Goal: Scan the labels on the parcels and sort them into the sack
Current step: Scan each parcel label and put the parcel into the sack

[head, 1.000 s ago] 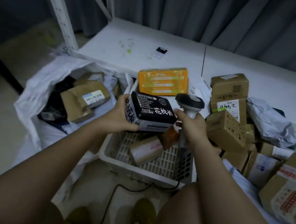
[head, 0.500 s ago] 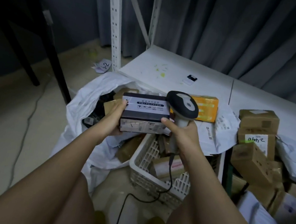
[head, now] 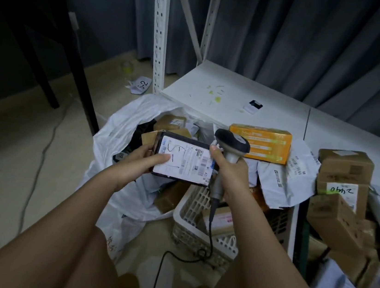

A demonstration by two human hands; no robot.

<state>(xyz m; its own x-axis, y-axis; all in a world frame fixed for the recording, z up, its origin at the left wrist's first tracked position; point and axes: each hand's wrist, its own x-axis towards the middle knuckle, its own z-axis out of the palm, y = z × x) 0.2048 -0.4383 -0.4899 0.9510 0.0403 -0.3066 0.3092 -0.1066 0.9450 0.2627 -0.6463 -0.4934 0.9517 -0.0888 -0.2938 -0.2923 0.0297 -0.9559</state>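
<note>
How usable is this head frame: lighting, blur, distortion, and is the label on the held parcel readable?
Head view: dim, bluish light with a dark upper left corner; wide-angle bending shows in the rack posts. The left hand holds the parcel label-up; its white label is bright, barcodes visible but print too soft to read. The right hand grips the scanner, fairly sharp. No strong glare.

Floor paper slip [head: 140,85]: "5-2"; brown box label [head: 341,191]: handwritten "2440", upside down

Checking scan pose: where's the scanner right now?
Head view, centre: the scanner is upright in the right hand, just right of the black parcel and above the white basket.
</note>
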